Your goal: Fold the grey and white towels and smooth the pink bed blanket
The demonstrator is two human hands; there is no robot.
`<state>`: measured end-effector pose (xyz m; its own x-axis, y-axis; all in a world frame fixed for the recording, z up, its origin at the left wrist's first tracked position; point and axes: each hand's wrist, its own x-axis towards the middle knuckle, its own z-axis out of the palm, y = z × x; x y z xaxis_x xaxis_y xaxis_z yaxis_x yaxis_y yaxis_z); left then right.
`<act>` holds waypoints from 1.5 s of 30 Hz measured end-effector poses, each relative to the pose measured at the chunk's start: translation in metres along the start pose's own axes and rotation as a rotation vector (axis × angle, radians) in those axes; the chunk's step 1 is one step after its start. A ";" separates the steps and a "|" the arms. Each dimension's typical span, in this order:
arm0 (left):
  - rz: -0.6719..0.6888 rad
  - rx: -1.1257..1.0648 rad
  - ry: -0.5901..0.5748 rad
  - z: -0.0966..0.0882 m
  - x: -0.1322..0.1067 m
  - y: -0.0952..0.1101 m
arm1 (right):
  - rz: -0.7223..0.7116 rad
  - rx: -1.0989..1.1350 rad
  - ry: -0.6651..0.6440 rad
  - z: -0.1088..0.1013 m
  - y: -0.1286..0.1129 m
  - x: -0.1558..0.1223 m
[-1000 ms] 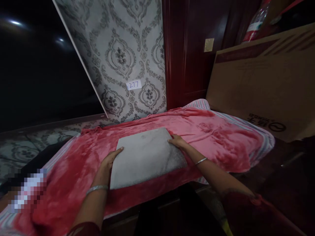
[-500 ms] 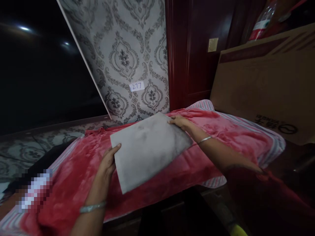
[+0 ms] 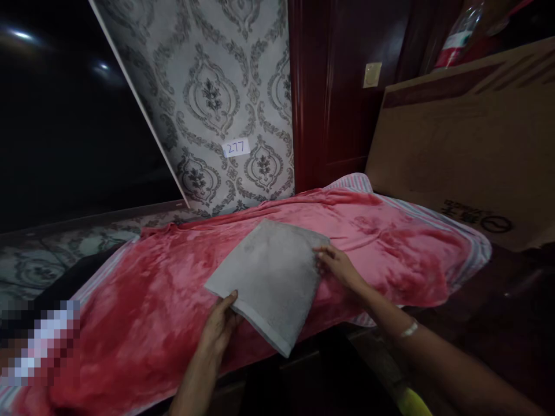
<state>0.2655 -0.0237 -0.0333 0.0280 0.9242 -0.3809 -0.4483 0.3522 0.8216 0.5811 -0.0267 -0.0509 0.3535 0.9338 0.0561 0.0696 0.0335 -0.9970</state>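
Left hand (image 3: 221, 325) pinches the grey cloth (image 3: 269, 271) at its near-left edge, thumb uppermost! Right hand (image 3: 339, 264) pinches the right side, the paired grips probably steadying it.

A red blanket (image 3: 143, 312), patterned wallpaper (image 3: 240, 86) and a cardboard box (image 3: 459, 133) surround the grip.
The blanket spreads wrinkled beneath the grip and to both sides, a striped cloth edge (image 3: 355, 182) showing along parts of its border. Straight beyond the grip, the grey wallpaper carries a white paper label (image 3: 236, 147) reading 277. Beyond and left of the grip stands a large black screen (image 3: 78, 115) with two bright reflections. Beyond and slightly right is a dark red panel (image 3: 342, 115) bearing a pale switch plate (image 3: 372, 75). Farther right, the cardboard box has dark printing, and a clear bottle (image 3: 457, 40) with a red-and-white label shows above its top edge. Nearer than the grip, low on the right, is a yellow-green object (image 3: 414, 401), too dim to identify.
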 end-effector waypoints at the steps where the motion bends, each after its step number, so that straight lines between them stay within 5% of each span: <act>1: -0.007 -0.026 0.000 0.001 -0.001 0.002 | 0.056 0.108 -0.043 -0.006 0.011 -0.014; 5: -0.066 -0.127 -0.013 -0.002 0.001 0.011 | 0.208 0.379 -0.123 -0.019 0.031 -0.055; 10: -0.094 -0.226 -0.052 -0.015 0.010 0.022 | 0.286 0.540 -0.124 -0.015 0.026 -0.069; 18: -0.126 -0.239 -0.169 -0.028 0.025 0.038 | 0.379 0.591 -0.245 -0.012 0.011 -0.071; 29: -0.233 -0.420 -0.371 -0.047 0.087 0.054 | 0.380 0.602 -0.311 -0.008 0.015 -0.055; 36: -0.155 -0.411 -0.230 -0.037 0.095 0.046 | 0.380 0.640 -0.277 0.002 0.023 -0.045; 42: -0.227 -0.350 -0.435 -0.051 0.106 0.052 | 0.351 0.593 -0.281 0.003 0.026 -0.047; 45: -0.235 -0.332 -0.432 -0.050 0.122 0.062 | 0.382 0.575 -0.248 0.004 0.025 -0.048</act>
<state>0.1963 0.1036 -0.0500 0.4901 0.8280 -0.2724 -0.6396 0.5539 0.5331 0.5625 -0.0690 -0.0788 0.0288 0.9687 -0.2465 -0.5404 -0.1924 -0.8191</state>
